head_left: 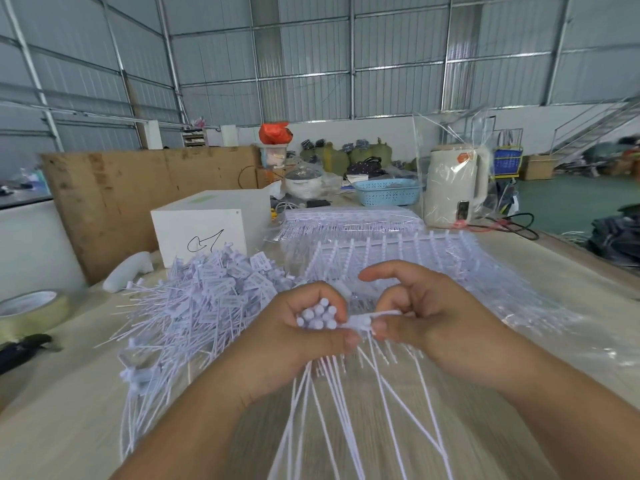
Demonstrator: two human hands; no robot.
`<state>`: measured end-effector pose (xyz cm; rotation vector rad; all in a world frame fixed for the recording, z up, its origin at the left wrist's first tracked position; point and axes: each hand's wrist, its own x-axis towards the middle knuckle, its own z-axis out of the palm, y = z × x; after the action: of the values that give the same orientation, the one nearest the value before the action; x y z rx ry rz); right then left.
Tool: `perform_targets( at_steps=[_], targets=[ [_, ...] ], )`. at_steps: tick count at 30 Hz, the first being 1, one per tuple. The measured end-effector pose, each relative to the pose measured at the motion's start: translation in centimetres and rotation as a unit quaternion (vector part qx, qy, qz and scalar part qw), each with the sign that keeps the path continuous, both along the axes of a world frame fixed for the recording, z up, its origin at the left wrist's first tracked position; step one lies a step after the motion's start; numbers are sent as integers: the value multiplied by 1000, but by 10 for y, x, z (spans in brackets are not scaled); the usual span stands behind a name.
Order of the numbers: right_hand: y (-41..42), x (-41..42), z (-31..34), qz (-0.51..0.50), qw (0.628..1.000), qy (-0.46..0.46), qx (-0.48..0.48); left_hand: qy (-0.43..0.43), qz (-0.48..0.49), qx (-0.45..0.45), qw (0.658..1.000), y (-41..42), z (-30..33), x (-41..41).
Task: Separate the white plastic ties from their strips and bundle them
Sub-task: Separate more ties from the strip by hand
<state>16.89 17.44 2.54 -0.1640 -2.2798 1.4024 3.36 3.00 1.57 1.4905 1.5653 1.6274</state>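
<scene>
White ties (317,317) gather in the left hand (294,334), gripped as a bundle; the right hand (426,317) seemingly pinches another tie, next to join the bunch.

Hardly any writing can be read here. The plain white cardboard box (204,225) standing on the table (86,386) bears a hand-drawn black marker scribble on its front face, a looped outline with a pointed tail that spells no clear letter or number. The flat white tags in the heap of loose white plastic ties (211,299) carry fine rows of print, too small and blurred to make out. The cream electric kettle (455,183) wrapped in clear plastic has a small orange sticker near its top, and its wording is illegible as well
</scene>
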Motion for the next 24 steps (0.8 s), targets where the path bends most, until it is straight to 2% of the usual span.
perform_targets(
  at_steps=[7,12,14,17,20,24],
  targets=[
    [-22,-12,-4,-127,973,138,-135,-40,132,114,984,15,-1,16],
    [-17,-11,0,-218,924,229,-217,-141,200,146,959,14,-3,17],
    [-6,-4,5,-199,936,208,-203,-149,180,123,964,9,-1,9],
    [-4,-1,5,-67,982,137,-114,-83,95,68,990,4,4,7],
    [-11,-2,1,41,997,60,-25,-27,18,25,999,2,3,8],
    [-8,-2,-1,13,998,50,-21,-15,-58,-36,998,-2,2,5]
  ],
)
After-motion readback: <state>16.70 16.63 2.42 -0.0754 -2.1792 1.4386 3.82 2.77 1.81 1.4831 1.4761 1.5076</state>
